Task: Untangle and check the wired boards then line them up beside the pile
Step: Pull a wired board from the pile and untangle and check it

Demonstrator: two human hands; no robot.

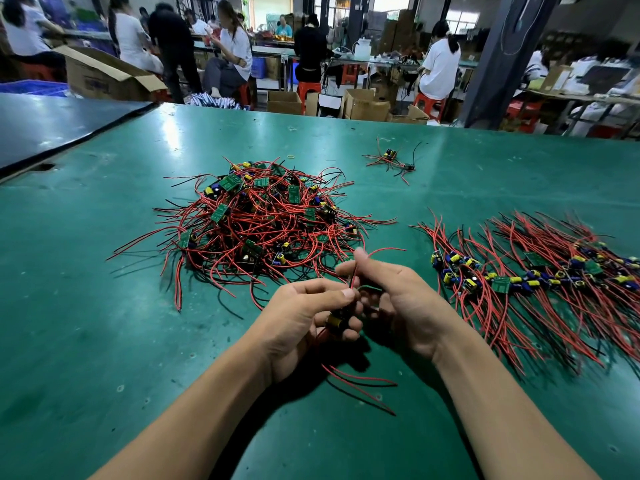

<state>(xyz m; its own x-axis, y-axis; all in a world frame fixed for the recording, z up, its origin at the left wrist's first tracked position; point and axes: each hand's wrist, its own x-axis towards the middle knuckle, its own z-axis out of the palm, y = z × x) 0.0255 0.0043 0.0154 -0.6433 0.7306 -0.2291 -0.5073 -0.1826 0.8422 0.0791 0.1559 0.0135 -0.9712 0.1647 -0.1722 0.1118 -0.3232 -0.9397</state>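
The green table (104,341) bears a tangled pile (256,223), lined-up boards (540,275) and a small bunch (391,161).

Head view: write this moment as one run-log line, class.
step: untangle/check | left hand: holds wired board | right hand: pinches its red wire | pile: tangled, ahead | row: lined up, right of pile

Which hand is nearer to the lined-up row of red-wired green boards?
Right. The right hand is just left of the row of red-wired boards; the left hand lies farther left.
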